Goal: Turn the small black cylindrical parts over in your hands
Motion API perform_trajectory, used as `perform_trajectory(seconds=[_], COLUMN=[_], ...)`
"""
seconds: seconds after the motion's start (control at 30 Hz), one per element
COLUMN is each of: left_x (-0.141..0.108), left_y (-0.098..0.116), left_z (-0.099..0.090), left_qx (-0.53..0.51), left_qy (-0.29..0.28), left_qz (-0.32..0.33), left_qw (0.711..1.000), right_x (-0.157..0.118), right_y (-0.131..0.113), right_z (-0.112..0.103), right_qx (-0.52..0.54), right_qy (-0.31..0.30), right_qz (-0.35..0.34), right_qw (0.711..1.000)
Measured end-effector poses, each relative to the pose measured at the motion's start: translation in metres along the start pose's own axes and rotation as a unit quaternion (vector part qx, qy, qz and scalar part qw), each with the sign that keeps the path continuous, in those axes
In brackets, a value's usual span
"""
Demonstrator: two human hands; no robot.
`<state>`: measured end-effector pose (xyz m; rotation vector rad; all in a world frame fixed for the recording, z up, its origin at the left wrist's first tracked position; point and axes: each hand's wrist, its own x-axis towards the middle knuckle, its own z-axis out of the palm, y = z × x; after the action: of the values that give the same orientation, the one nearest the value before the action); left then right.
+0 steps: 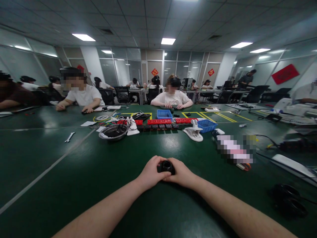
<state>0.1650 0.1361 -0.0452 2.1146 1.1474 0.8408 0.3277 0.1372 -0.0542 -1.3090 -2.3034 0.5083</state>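
Observation:
Both hands meet around a small black round part (166, 166) with a ring-shaped opening on top. Its exact kind cannot be made out. My left hand (152, 170) wraps it from the left, with fingers behind and thumb in front. From the other side my right hand (180, 172) closes on it too, its thumb close to the left one. The fingers cover much of the part's sides. It is low over the green table (111, 178); whether it touches the surface cannot be told.
A metal wrench (69, 137) lies at left. Ahead are a bowl (114, 135) with black cable, a white clip base (193, 132), a red socket row (158, 121) and blue bins (207, 125). Black round parts (288, 200) lie at right. Co-workers (172, 96) sit opposite.

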Motion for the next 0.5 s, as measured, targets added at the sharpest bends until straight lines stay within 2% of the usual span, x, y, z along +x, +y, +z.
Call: perform_trajectory(seconds=[0.1, 0.2, 0.5], left_x=[0.002, 0.002, 0.002], left_y=[-0.002, -0.004, -0.003], left_z=[-0.005, -0.007, -0.008], left_qx=[-0.016, -0.028, -0.047], left_qy=[-0.051, -0.070, -0.087], left_qz=[0.015, 0.022, 0.019], left_qw=[0.998, 0.997, 0.995], right_x=[0.001, 0.002, 0.003], right_y=[0.010, 0.016, 0.016], right_z=[-0.009, -0.016, -0.019], right_qx=[0.108, 0.178, 0.185], right_qy=[-0.077, -0.130, -0.146], right_qz=[-0.047, -0.060, -0.045], right_qw=[0.990, 0.973, 0.971])
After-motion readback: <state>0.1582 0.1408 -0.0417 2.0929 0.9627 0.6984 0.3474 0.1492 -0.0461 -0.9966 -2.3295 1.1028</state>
